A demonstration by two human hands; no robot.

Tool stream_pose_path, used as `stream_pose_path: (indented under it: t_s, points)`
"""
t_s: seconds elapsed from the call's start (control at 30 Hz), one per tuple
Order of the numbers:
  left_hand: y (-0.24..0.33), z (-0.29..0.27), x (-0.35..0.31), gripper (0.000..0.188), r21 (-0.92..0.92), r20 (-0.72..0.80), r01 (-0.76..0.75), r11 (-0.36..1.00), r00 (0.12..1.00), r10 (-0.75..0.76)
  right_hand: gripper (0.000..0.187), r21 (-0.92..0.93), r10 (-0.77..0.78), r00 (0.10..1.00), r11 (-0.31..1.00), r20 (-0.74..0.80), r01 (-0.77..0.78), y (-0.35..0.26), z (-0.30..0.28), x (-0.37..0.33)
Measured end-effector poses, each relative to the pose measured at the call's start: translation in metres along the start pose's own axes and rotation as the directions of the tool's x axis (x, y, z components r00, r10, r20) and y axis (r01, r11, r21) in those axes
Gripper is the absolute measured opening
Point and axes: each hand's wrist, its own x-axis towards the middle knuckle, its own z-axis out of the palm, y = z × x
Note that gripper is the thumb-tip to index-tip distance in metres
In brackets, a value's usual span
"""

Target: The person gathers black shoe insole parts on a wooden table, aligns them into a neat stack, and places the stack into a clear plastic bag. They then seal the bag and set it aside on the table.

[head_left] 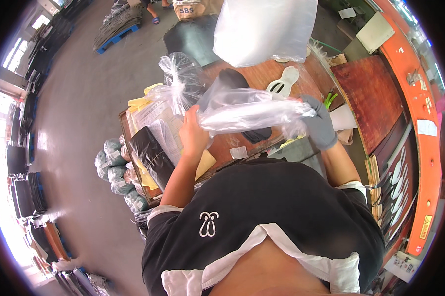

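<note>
A clear plastic bag (pixel 252 116) is stretched sideways above the table between my two hands. My bare left hand (pixel 195 129) grips its left end, fingers curled around the film. At the other end, my right hand (pixel 321 124), in a grey glove, has its fingers closed on the bunched plastic. Dark flat pieces (pixel 258 135) lie under and behind the bag, partly seen through it. A pale sole-shaped piece (pixel 285 81) with dark slots rests just beyond the bag. Bright green handles (pixel 330 99) show beside my gloved hand.
The brown table (pixel 224 154) carries a knotted clear bag (pixel 179 81), papers (pixel 151 114) and a black wrapped packet (pixel 153 152) at left. A large translucent bag (pixel 264 32) stands at the far side. Wrapped bundles (pixel 116 172) sit left of the table; an orange machine frame (pixel 424 123) rises at right.
</note>
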Motion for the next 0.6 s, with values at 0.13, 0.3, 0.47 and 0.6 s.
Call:
stream_pose_path:
  t_s: [0.13,0.3,0.47,0.6]
  points:
    - [-0.021,0.021,0.008,0.044,-0.061,0.082,0.177,0.982,0.982,-0.171,0.03,0.307,0.198,0.97,0.923,0.139,-0.232,-0.029,0.027,-0.021]
    - [-0.021,-0.006,0.02,0.024,-0.817,0.452,0.562,0.128,0.763,-0.463,0.034,-0.424,0.259,0.951,0.89,0.171,-0.166,0.001,-0.001,-0.014]
    - [0.013,-0.029,0.009,0.02,-0.852,0.52,0.524,0.013,0.848,-0.103,0.034,-0.902,0.192,0.964,0.359,-0.182,-0.242,0.073,-0.025,-0.002]
    - [0.02,-0.031,0.012,0.023,-0.714,0.272,0.169,0.679,0.961,0.047,0.031,-0.331,-0.006,0.91,0.932,-0.413,-0.144,0.07,-0.034,0.006]
